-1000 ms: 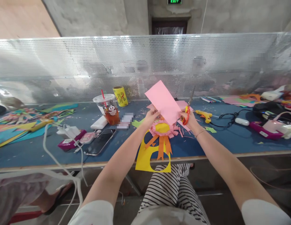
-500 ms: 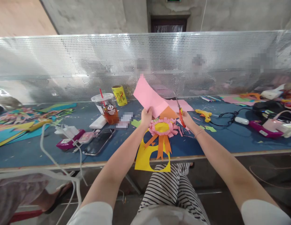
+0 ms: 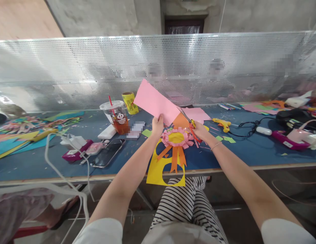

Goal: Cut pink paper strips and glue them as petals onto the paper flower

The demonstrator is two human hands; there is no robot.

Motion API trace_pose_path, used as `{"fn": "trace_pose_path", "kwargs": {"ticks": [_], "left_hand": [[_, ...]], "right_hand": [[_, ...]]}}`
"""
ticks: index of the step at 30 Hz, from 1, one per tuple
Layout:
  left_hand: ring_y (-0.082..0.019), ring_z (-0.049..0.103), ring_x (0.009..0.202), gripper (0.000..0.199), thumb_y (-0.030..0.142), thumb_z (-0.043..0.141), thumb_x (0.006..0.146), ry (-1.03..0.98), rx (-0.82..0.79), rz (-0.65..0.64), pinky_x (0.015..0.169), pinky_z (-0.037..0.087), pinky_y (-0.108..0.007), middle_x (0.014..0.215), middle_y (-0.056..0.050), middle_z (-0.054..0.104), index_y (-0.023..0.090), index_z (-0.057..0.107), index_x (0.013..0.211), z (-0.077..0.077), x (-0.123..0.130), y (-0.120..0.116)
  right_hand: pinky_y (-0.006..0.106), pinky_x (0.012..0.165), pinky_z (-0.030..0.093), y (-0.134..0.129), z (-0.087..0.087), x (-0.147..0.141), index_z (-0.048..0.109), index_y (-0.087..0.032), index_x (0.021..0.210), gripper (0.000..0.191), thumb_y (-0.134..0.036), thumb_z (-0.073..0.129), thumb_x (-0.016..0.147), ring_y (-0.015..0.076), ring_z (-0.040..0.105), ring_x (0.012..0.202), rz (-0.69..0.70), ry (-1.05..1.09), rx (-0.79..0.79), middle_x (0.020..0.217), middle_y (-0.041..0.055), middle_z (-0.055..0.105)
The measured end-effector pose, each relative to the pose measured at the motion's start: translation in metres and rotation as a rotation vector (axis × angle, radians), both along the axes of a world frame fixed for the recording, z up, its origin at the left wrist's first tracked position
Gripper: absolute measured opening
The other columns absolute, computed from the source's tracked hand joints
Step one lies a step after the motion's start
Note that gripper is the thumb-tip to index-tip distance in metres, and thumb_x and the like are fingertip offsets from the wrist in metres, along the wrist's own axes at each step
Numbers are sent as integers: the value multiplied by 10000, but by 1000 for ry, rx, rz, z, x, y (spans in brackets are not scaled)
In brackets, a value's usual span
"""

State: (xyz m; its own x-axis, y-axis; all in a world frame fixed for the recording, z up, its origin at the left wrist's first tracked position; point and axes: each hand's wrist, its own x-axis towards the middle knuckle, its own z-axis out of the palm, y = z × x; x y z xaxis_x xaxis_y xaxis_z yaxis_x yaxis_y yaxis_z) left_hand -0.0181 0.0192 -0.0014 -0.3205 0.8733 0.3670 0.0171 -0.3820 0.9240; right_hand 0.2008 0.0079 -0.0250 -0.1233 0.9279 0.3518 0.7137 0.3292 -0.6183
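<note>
My left hand [image 3: 158, 125] pinches the lower edge of a pink paper sheet [image 3: 155, 101], which is raised at a slant above the table. In my right hand [image 3: 199, 130] are scissors [image 3: 192, 125] with red and yellow handles; their blades reach the sheet's right end. Below them lies a paper rosette [image 3: 176, 137] with a fringed pink rim, a yellow centre and orange ribbon tails. Under the rosette, a yellow sheet with round cutouts [image 3: 154, 169] overhangs the table edge. A piece of orange paper [image 3: 181, 120] shows behind the rosette, and more pink paper [image 3: 198, 114] lies beyond.
Left of my hands stand a drink cup [image 3: 117, 118], a yellow roll [image 3: 130, 103] and a phone [image 3: 108, 153]. A yellow glue gun [image 3: 221, 124] with a cable lies to the right. A perforated metal screen [image 3: 96, 74] closes off the table's back. Paper strips [image 3: 28, 127] pile up far left.
The pink sheet has swung left and flattened out. The scissors have tilted leftward, bringing their blades from upright beside the sheet to its right end.
</note>
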Motion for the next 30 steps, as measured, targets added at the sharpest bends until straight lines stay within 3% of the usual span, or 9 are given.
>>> {"fn": "trace_pose_path", "kwargs": {"ticks": [5, 10, 17, 21, 30], "left_hand": [[-85, 494, 472, 273, 404, 520, 813, 8, -13, 1, 438, 482, -220, 604, 16, 499, 136, 576, 808, -1, 2, 1], [-115, 570, 671, 270, 375, 541, 810, -91, 19, -31, 548, 538, -229, 811, -32, 589, 141, 587, 936, -2, 2, 3], [-141, 602, 772, 282, 355, 491, 842, -130, 49, -30, 552, 547, -222, 1032, -77, 592, 146, 563, 1018, 1, 1, 3], [-141, 601, 775, 289, 365, 504, 838, -83, 19, -63, 549, 541, -217, 1017, -74, 603, 140, 572, 1005, 0, 5, -1], [-142, 605, 699, 280, 363, 513, 830, -83, 19, -91, 538, 551, -261, 958, -71, 603, 125, 563, 970, -1, 7, -3]], "right_hand": [[258, 599, 382, 3, -4, 2, 511, -190, 802, 277, -454, 568, 739, 181, 562, 710, -32, -17, 6, 796, 63, 622], [256, 620, 387, 2, -5, 0, 521, -200, 801, 288, -475, 581, 739, 187, 576, 743, -11, -10, 2, 806, 51, 622], [266, 602, 400, 5, -9, -2, 514, -201, 828, 323, -501, 577, 724, 184, 568, 711, 78, 82, -33, 773, 22, 601], [287, 653, 425, 5, -11, -5, 522, -196, 874, 344, -488, 600, 708, 190, 572, 747, 150, 133, 2, 805, 19, 609], [320, 706, 456, 5, -14, -9, 551, -191, 880, 376, -507, 608, 684, 191, 565, 786, 162, 180, 25, 828, 16, 602]]}}
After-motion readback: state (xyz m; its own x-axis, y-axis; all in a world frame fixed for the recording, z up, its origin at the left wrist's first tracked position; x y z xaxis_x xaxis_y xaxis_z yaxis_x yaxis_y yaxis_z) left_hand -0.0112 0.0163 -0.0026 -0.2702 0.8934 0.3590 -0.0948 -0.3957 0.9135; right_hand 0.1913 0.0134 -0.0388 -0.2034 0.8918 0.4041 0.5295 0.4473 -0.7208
